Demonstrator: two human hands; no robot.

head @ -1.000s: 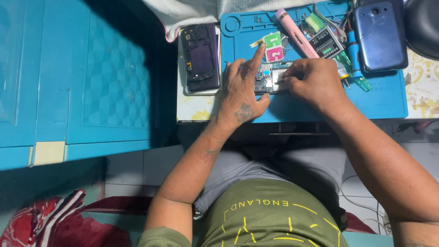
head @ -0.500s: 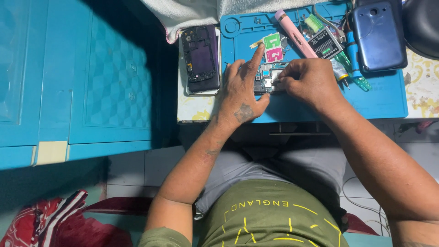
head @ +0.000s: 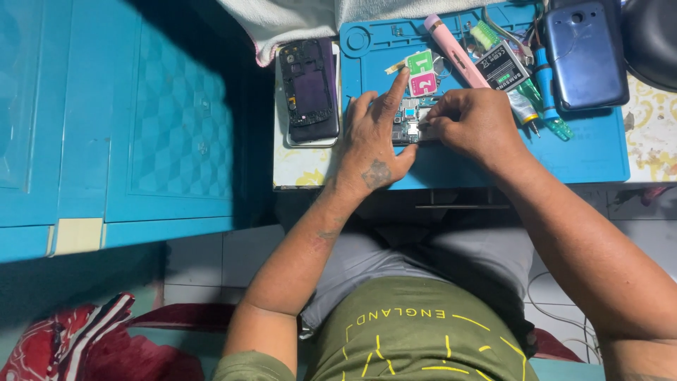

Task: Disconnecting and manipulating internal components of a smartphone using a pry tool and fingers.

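Note:
A small phone circuit board (head: 407, 120) lies on the blue work mat (head: 585, 159). My left hand (head: 374, 137) rests flat on the mat and pins the board's left side, index finger stretched toward the green and pink tabs (head: 422, 72). My right hand (head: 469, 127) is curled at the board's right edge, fingertips pinched on it; whether a tool is in them is hidden. An opened phone frame (head: 310, 92) lies left of the mat.
A pink pen-shaped tool (head: 455, 51), a phone battery (head: 501, 67), a blue-handled screwdriver (head: 544, 88) and a blue phone back cover (head: 584, 53) lie at the mat's far side. A white cloth (head: 296, 21) hangs behind. A blue plastic cabinet (head: 120, 120) stands to the left.
Both hands stay on the circuit board with only slight finger shifts. The view has barely moved.

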